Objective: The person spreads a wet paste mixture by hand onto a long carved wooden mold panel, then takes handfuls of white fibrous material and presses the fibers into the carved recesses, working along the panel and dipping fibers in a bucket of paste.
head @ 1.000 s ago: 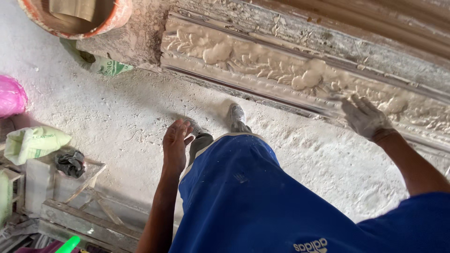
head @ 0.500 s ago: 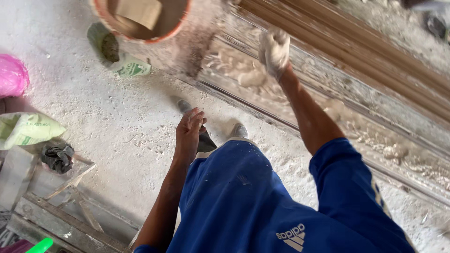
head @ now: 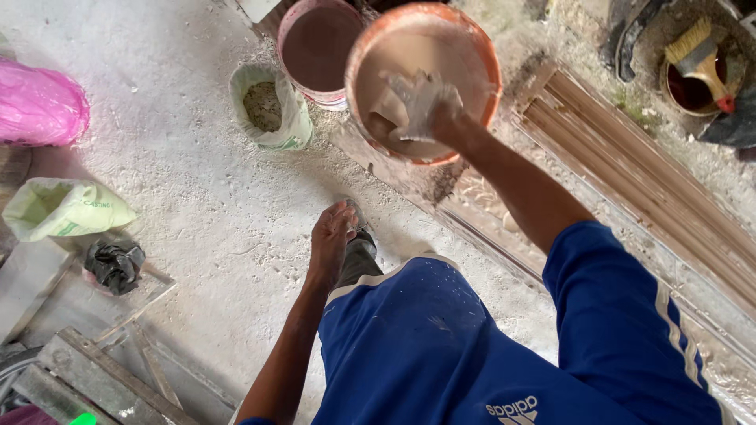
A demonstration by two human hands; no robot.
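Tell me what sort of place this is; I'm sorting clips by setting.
Probably a plaster-moulding workshop: the right hand, coated white, reaches into an orange bucket of pale mix beside a long ornamental mould on the dusty floor.

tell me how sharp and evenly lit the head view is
Head view: soft daylight, no glare; the right hand in the orange bowl is slightly motion-blurred; the left hand and floor look sharp; faint shadows under the pink bag.
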